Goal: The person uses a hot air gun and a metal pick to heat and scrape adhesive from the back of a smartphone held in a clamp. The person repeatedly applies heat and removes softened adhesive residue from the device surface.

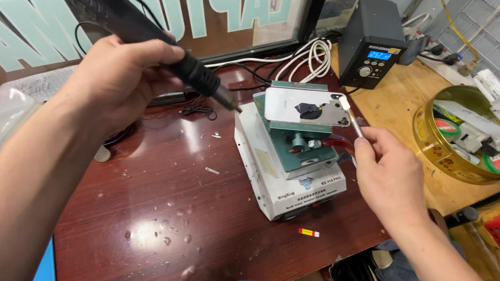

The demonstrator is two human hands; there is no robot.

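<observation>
Repair shop bench, dark red glossy top w/ bits of debris scattered on it, big lettered window behind, wire grid wall to the right. Left hand is wrapped tight round a black hot-air wand, nozzle angled down toward the left edge of the phone. The phone lies back-up, pale silver back w/ a dark patch near the middle, clamped on a green fixture that sits on a white heating platform, centre of the bench. Right hand pinches a thin metal pry blade between thumb and fingers, blade tip touching the phone's right end, approx at the corner. Black control station w/ a lit blue display stands behind, white cables coiled beside it. Yellow round tray of tape rolls off to the right on the lighter wood top.

Looks like the heat-and-lift stage: softening adhesive while the blade works the edge. Next move prob. calls for steady heat along the seam and a shallow, gentle blade angle, no levering hard or the back could crack.
</observation>
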